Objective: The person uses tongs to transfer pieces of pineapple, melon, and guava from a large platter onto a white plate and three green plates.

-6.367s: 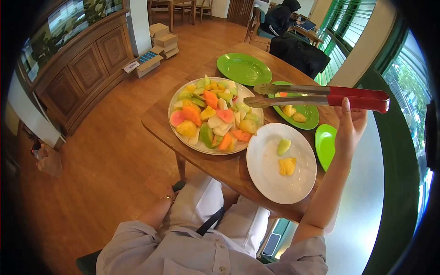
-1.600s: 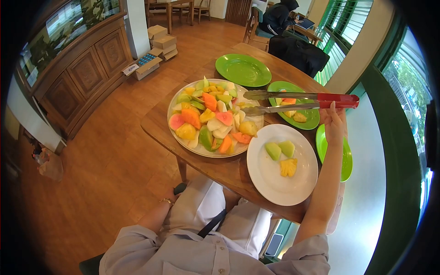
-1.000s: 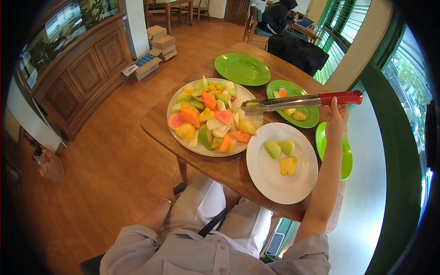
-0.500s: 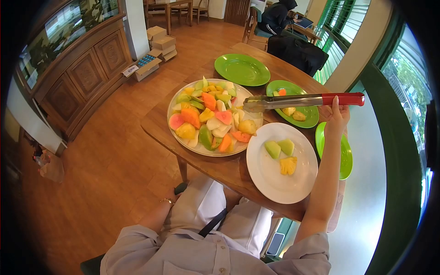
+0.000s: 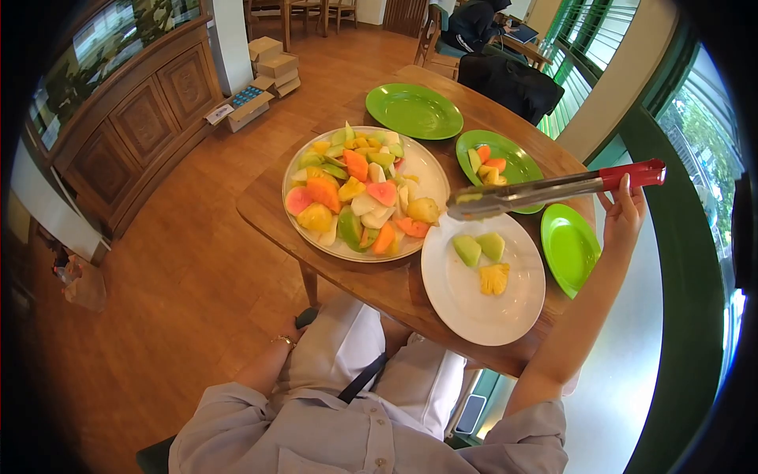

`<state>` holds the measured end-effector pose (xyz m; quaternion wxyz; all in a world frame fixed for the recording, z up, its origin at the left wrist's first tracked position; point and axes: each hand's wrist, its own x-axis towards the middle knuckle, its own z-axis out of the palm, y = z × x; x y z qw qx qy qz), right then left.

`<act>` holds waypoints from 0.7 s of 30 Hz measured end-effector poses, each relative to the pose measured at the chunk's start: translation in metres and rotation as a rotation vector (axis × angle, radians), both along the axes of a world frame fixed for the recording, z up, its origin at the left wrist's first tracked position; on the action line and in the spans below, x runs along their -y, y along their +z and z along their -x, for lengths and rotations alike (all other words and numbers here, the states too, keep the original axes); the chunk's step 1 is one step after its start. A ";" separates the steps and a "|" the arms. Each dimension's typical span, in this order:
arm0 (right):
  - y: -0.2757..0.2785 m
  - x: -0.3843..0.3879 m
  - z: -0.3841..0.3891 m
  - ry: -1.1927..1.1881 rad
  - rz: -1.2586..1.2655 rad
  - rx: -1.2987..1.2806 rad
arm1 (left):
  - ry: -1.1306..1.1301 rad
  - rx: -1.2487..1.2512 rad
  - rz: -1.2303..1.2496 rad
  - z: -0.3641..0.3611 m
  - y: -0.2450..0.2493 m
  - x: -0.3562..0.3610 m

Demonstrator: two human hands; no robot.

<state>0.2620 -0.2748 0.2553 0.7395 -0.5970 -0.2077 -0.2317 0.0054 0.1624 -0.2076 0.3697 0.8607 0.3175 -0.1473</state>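
Observation:
My right hand (image 5: 624, 207) is closed on the red handle of the metal tongs (image 5: 545, 189). The tongs' tips hang over the gap between the fruit platter (image 5: 430, 170) and the white plate (image 5: 482, 316); whether they grip anything is too small to tell. Cut fruit in green, orange, yellow and pink is heaped on the platter. Two green pieces (image 5: 478, 248) and a yellow pineapple piece (image 5: 494, 279) lie on the white plate. Of my left arm, the forearm with a bracelet shows beside my thigh, the hand being hidden.
An oval green plate (image 5: 414, 110) lies at the table's far side. Another green plate (image 5: 517, 162) holds several fruit pieces, and a third (image 5: 570, 249) lies partly behind my right arm. Cardboard boxes (image 5: 272, 67) stand on the floor. A person in black (image 5: 471, 28) sits farther back.
My right hand has moved to the right and slightly down with the tongs, whose tips are now off the platter's right part. The view has shifted slightly.

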 end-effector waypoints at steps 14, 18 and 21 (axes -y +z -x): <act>0.006 -0.006 0.010 0.044 0.132 -0.024 | 0.021 -0.005 -0.020 -0.001 0.022 0.008; 0.011 -0.006 0.014 -0.008 0.071 -0.037 | 0.016 -0.002 -0.007 -0.002 0.013 0.004; 0.014 -0.005 0.017 -0.043 0.052 -0.049 | 0.003 -0.009 -0.015 -0.001 0.005 0.001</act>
